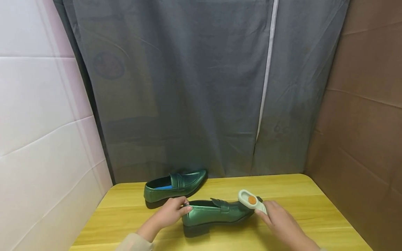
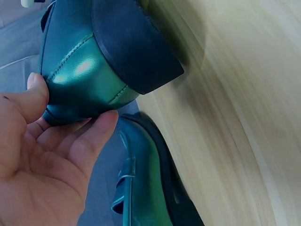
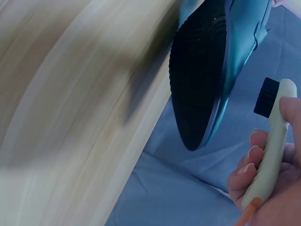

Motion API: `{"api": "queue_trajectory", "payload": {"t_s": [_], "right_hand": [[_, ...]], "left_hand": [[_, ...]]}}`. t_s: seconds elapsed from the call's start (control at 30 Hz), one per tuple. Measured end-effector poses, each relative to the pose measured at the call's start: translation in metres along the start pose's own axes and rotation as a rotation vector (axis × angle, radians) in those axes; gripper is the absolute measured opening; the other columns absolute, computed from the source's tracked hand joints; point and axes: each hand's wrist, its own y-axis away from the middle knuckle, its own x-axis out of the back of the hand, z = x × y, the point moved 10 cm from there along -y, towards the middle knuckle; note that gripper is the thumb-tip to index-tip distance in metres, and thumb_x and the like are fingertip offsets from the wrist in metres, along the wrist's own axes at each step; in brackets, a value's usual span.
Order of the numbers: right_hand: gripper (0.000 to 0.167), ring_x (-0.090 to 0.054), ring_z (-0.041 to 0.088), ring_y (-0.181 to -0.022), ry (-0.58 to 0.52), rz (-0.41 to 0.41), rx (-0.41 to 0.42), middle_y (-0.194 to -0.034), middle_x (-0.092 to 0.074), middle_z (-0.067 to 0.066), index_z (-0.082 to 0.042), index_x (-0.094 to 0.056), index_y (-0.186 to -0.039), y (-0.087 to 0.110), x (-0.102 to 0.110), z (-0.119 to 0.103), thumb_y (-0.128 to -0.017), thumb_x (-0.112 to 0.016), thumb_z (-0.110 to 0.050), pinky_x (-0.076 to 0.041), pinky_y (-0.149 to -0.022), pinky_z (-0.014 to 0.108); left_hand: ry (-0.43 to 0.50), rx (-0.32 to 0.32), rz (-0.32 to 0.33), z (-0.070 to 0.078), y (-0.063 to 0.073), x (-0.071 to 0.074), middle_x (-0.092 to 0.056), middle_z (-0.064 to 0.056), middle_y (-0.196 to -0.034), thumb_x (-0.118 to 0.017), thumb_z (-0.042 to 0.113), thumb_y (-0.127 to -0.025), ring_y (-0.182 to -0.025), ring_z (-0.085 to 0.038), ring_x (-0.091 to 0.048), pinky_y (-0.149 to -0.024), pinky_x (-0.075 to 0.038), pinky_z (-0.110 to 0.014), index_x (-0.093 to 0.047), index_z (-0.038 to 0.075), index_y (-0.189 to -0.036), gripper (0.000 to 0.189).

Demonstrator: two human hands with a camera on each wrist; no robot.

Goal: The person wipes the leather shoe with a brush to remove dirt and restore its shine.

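Note:
My left hand (image 1: 168, 213) pinches the back rim of a shiny green loafer (image 1: 207, 214), thumb on one side and fingers on the other. The loafer is held above the table with its toe to the right, and its dark sole (image 3: 200, 70) shows in the right wrist view. My right hand (image 1: 279, 221) grips a pale green shoe brush (image 1: 246, 197) with an orange patch. Its black bristles (image 3: 267, 96) face the toe, with a gap between them in the right wrist view. Behind, a matching green loafer (image 1: 188, 183) stands on the table.
The yellow wood-grain table (image 1: 298, 202) ends at a hanging grey curtain (image 1: 201, 87). A white panel (image 1: 47, 122) borders the left side and a brown one (image 1: 361, 104) the right. The standing loafer has a blue insole (image 1: 164, 187).

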Motion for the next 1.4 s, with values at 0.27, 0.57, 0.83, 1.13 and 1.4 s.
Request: {"api": "queue_trajectory", "payload": {"t_s": [0.27, 0.57, 0.83, 1.13, 1.4], "right_hand": [[0.021, -0.044, 0.003, -0.073, -0.037, -0.047, -0.005, -0.084, -0.051, -0.012, -0.020, -0.062, -0.099, -0.002, -0.004, -0.007, -0.099, -0.062, -0.041, -0.043, -0.065, 0.025], [0.019, -0.045, 0.002, -0.074, -0.034, -0.014, 0.017, -0.085, -0.051, -0.014, -0.021, -0.063, -0.100, -0.003, -0.004, -0.016, -0.098, -0.065, -0.040, -0.044, -0.065, 0.025], [0.022, -0.047, 0.002, -0.076, -0.019, -0.008, 0.030, -0.088, -0.053, -0.015, -0.020, -0.065, -0.106, -0.004, -0.007, -0.022, -0.098, -0.065, -0.040, -0.046, -0.067, 0.026], [0.028, -0.051, 0.003, -0.078, -0.027, -0.037, 0.016, -0.094, -0.058, -0.012, -0.018, -0.066, -0.109, -0.007, -0.013, -0.026, -0.099, -0.062, -0.044, -0.049, -0.068, 0.028], [0.029, -0.048, 0.003, -0.077, -0.006, -0.055, 0.019, -0.093, -0.057, -0.012, -0.020, -0.064, -0.106, -0.010, -0.021, -0.031, -0.099, -0.060, -0.048, -0.047, -0.067, 0.027]], "left_hand": [[0.030, 0.014, -0.050, 0.002, -0.007, -0.008, -0.061, 0.005, -0.080, -0.062, 0.032, -0.100, -0.064, -0.003, -0.045, -0.059, -0.041, -0.024, -0.066, 0.013, -0.092, 0.021], [0.196, 0.046, -0.122, 0.004, -0.015, -0.019, -0.066, -0.005, -0.091, -0.063, 0.023, -0.100, -0.079, -0.014, -0.062, -0.067, -0.059, -0.035, -0.066, 0.004, -0.094, 0.020], [0.295, 0.106, -0.138, -0.005, -0.025, -0.027, -0.062, -0.003, -0.090, -0.061, 0.020, -0.102, -0.086, -0.017, -0.061, -0.073, -0.062, -0.044, -0.065, 0.002, -0.096, 0.019], [0.392, 0.177, -0.111, -0.018, -0.029, -0.029, -0.061, -0.004, -0.097, -0.059, 0.023, -0.103, -0.093, -0.017, -0.059, -0.080, -0.061, -0.046, -0.063, 0.000, -0.102, 0.024], [0.545, 0.211, -0.088, -0.026, -0.028, -0.035, -0.051, -0.004, -0.095, -0.048, 0.018, -0.108, -0.094, -0.018, -0.054, -0.086, -0.058, -0.051, -0.054, -0.005, -0.107, 0.024]]}}
